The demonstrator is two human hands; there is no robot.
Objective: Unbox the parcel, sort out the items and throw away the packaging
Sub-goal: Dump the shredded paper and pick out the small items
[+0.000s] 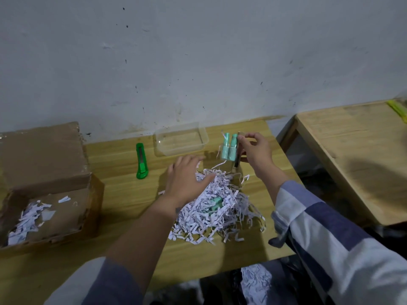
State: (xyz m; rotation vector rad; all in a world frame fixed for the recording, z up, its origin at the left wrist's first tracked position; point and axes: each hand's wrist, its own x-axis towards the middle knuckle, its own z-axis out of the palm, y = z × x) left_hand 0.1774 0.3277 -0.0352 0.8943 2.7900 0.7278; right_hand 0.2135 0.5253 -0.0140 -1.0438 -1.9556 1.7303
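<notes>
An opened cardboard box (44,183) with a few paper shreds inside stands at the left of the wooden table (123,194). A heap of white shredded paper (215,212) lies in the middle, with a mint-green bottle (214,203) half buried in it. My left hand (185,181) hovers over the heap's left side, fingers straight and spread. My right hand (255,150) holds up a clear pack of two mint-green bottles (230,147) by its right edge, above the table's far right part.
A clear plastic tray (181,140) stands at the back, near the wall. A green utility knife (141,161) lies left of it. A second wooden table (356,155) is at the right, across a gap. More shreds (255,280) lie below the front edge.
</notes>
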